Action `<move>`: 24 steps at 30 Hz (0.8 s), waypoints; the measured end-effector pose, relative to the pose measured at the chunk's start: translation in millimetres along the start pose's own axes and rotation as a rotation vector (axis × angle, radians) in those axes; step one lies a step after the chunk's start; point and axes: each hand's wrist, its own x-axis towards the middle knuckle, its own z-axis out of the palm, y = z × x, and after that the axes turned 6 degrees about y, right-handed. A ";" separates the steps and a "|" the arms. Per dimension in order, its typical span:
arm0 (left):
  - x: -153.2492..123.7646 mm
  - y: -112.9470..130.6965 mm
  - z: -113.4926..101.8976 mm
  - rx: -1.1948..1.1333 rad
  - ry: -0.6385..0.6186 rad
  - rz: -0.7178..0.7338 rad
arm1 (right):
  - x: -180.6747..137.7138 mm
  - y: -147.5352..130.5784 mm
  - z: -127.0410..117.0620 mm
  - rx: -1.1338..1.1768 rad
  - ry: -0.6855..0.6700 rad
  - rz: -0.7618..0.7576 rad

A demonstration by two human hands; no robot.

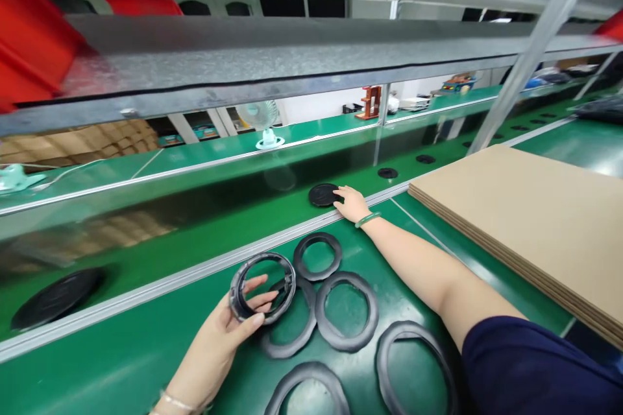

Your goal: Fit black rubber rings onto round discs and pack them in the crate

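Observation:
My left hand [214, 343] grips a black ring [237, 288] with a ridged inner side, holding it tilted above the green table. My right hand [352, 203] stretches over the metal rail to the green conveyor belt. Its fingers are apart, at the right edge of a round black disc [321, 195] that lies flat on the belt; whether they press on it I cannot tell. Several soft black rings lie on the table between my arms, among them a small ring [317, 274] near the rail and a larger ring [372, 311] below it. One ring is partly hidden behind my left hand.
More black discs lie along the belt, such as a disc [58, 298] at left and a disc [387, 173] at right. A stack of cardboard sheets [525, 207] sits on the right. Overhead runs a metal shelf [292, 52]; a slanted post [530, 45] rises at right.

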 end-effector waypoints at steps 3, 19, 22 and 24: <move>6.2 -0.9 -3.0 0.044 -0.016 -0.046 | 4.3 22.6 -9.7 -0.091 0.084 0.133; 10.2 -10.9 -4.8 -0.133 0.065 -0.039 | 59.2 137.1 -47.3 -0.320 0.080 0.511; 10.6 -15.1 -6.4 -0.120 0.044 -0.017 | 65.1 144.4 -42.0 -0.335 0.050 0.486; 10.3 -17.0 -5.8 -0.079 0.021 0.013 | 66.1 142.3 -38.1 -0.346 0.042 0.428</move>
